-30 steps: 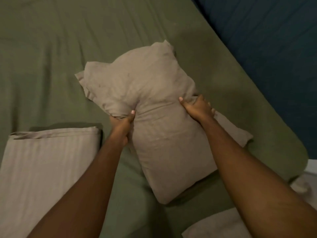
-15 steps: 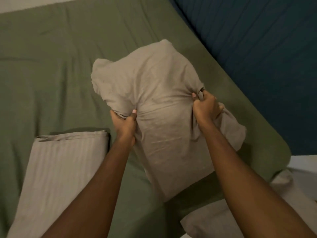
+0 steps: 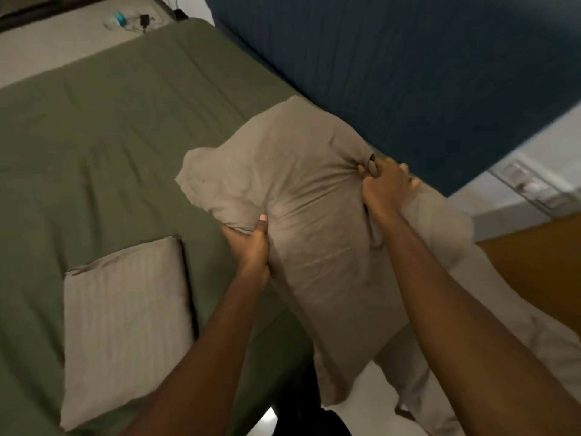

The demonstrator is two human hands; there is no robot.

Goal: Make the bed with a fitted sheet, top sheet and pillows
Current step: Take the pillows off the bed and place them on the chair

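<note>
Grip: left grip [image 3: 248,247] is clenched on a bunch of case cloth at the pillow's left edge, thumb on top. Right grip [image 3: 385,187] is fisted round a gathered fold at its right edge.
Pillow: pillow [image 3: 314,221] hangs tilted between both grips. Its top end is over the bed near the headboard [image 3: 408,73], and its bottom end dangles past the bed's edge above the floor.
Change: a second ago it lay on the bed. Now it is lifted and drawn toward the person, with the same two holds kept.
Meaning: probably the filling is being shaken down into the case before placing, so the pillow step is under way, not finished.
Fitted sheet: green fitted sheet [image 3: 110,136] lies stretched over the mattress and looks done.
Folded sheet: folded sheet [image 3: 125,325] lies on the bed, left of the left arm. If it is the top sheet, that step remains.
</note>
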